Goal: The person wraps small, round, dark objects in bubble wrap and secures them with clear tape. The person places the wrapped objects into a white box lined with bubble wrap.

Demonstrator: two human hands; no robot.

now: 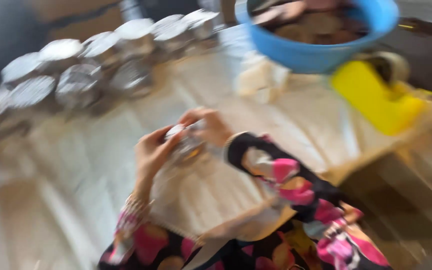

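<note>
A small clear container (pixel 188 145), topped with something pale or foil-like, sits between both hands just above the pale cloth (pixel 126 150) that covers the work surface, near the middle of the view and close to the person's body. The left hand (pixel 152 152) cups it from the left side with fingers curled up toward the top; the right hand (pixel 211 127) comes over from the upper right, fingers bent down onto the top edge. Both hands touch it, so neither is the nearer one; motion blur hides whether the fingers pinch the covering or only press it. The container seems to stand roughly upright, though a slight tilt cannot be ruled out. Further out, up and to the left, a cluster of similar foil-topped jars (pixel 81 70) stands in rows, well apart from the hands. A blue bowl (pixel 321 50) holding brownish contents lies at the upper right, with a yellow object (pixel 376 97) just below it near the table edge.
</note>
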